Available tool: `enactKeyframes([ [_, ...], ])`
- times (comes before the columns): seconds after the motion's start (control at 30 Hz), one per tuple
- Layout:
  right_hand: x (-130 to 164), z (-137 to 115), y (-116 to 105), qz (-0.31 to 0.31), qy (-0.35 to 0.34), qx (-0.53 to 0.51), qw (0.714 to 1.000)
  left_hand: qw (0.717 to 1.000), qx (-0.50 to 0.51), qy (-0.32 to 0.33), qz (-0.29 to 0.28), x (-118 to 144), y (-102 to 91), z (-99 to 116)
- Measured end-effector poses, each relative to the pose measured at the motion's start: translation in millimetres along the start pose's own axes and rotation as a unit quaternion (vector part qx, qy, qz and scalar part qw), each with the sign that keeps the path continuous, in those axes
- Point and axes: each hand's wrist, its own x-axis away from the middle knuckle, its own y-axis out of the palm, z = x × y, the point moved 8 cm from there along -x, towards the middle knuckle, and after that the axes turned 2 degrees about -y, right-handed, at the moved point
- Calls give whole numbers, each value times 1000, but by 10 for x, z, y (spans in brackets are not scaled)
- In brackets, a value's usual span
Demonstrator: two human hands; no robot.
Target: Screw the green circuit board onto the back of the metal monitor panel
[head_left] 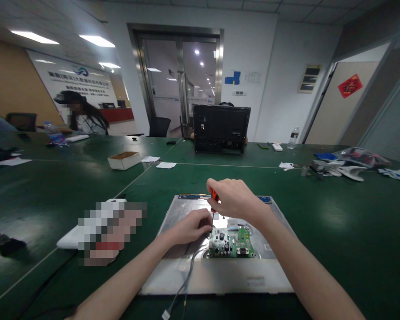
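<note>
A screwdriver (214,196) with a red and black handle is gripped from above by my right hand (235,198). Its thin shaft points down at the upper left corner of a green circuit board (231,243). My left hand (195,224) is closed beside that corner, its fingertips close to the screwdriver's tip; what they pinch, if anything, is hidden. The board lies on the silver metal back of a display panel (220,275), flat on the table in front of me. From the board's left side a bundle of cables (187,282) runs toward me, ending in a white connector (166,315).
A black monitor casing (222,129) stands upright across the green table (336,240). To the left lie a blurred-out object (109,231), a white box (123,161) and a black item (8,244). Bags and scraps (349,164) lie far right. A person (82,113) sits far left.
</note>
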Motion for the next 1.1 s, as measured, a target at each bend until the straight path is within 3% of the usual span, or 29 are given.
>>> enactKeyframes([
  [1.1,9,-46,9,-13,-13,7,1000,1000,9,10,-5,-5,7,3],
])
